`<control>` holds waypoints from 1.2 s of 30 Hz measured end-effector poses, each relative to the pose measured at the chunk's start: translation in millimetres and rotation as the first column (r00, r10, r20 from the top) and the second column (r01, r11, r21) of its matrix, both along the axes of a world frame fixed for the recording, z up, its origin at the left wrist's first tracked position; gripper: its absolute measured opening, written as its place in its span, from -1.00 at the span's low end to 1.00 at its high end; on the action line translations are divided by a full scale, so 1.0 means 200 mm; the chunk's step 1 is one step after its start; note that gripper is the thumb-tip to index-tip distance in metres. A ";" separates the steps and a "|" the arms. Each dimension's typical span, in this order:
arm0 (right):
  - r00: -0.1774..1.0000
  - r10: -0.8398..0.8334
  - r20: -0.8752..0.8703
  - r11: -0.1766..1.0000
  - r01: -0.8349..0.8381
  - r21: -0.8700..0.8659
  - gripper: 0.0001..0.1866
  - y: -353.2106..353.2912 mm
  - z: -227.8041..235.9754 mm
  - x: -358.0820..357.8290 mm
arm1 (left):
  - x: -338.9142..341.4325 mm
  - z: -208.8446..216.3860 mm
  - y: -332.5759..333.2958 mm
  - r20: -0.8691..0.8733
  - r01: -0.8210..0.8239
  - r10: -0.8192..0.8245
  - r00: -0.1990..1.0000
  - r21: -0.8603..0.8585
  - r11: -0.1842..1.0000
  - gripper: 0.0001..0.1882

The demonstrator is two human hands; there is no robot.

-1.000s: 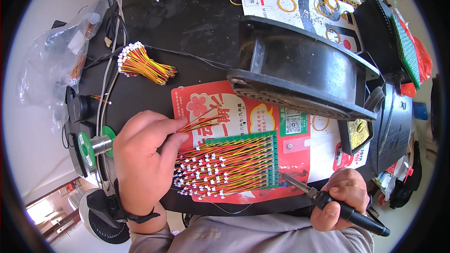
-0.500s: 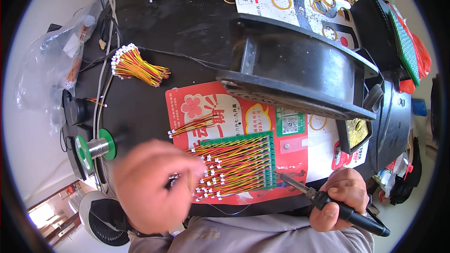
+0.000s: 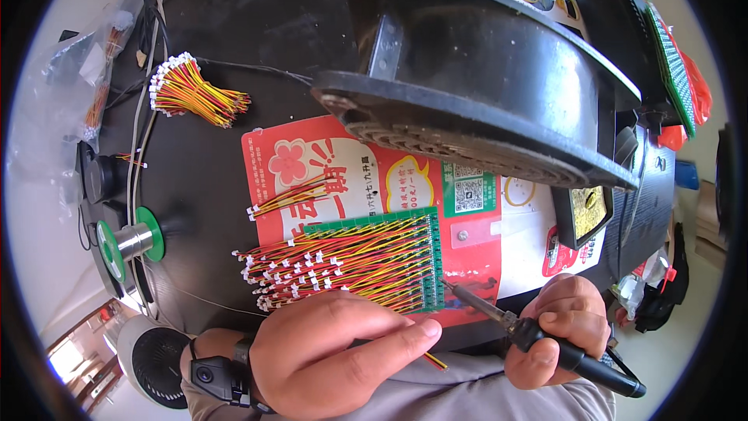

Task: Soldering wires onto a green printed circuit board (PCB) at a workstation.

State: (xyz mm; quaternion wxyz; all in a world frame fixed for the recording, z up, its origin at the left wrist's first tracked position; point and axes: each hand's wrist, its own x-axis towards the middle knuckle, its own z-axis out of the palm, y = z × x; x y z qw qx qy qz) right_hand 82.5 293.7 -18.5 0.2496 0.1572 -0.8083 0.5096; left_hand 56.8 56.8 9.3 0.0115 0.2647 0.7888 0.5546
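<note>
My left hand (image 3: 343, 355) is closed in a pinch below the circuit board. The stripped ends of a short connector cable (image 3: 438, 361), yellow and dark, stick out past its fingertips; the rest is hidden in the hand. My right hand (image 3: 561, 335) grips a soldering iron (image 3: 573, 355) by its black handle. The iron's tip points up and left, close to the right edge of the green circuit board (image 3: 436, 265). Rows of red, yellow and black connector cables (image 3: 335, 269) lie across the board, white plugs to the left. Their bare ends meet the board's right edge.
A large black fan (image 3: 483, 70) stands just behind the board. The board lies on a red printed sheet (image 3: 273, 148). At left are a solder spool (image 3: 136, 242), trailing a thin strand, and a cable bundle (image 3: 199, 92). A yellow sponge holder (image 3: 590, 214) sits right.
My left hand has moved right and down from the plug ends, and cable ends now show at its fingertips. The right hand holds the iron nearly still. The view has shifted slightly.
</note>
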 end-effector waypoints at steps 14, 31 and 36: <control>0.993 -0.083 -0.088 0.997 0.083 -0.008 -0.70 -0.02 -0.03 0.00 | 0.04 -0.08 0.09 -0.246 -0.142 0.071 0.967 -0.284 0.948 -0.75; 0.993 -0.081 -0.089 0.997 0.082 0.011 -0.71 -0.03 -0.05 -0.01 | 0.05 -0.13 0.09 -0.343 -0.154 0.007 0.939 -0.403 0.902 -0.71; 0.994 -0.081 -0.069 0.996 0.083 0.030 -0.71 -0.03 -0.03 -0.01 | 0.06 -0.12 0.10 -0.343 -0.177 0.021 0.939 -0.433 0.884 -0.78</control>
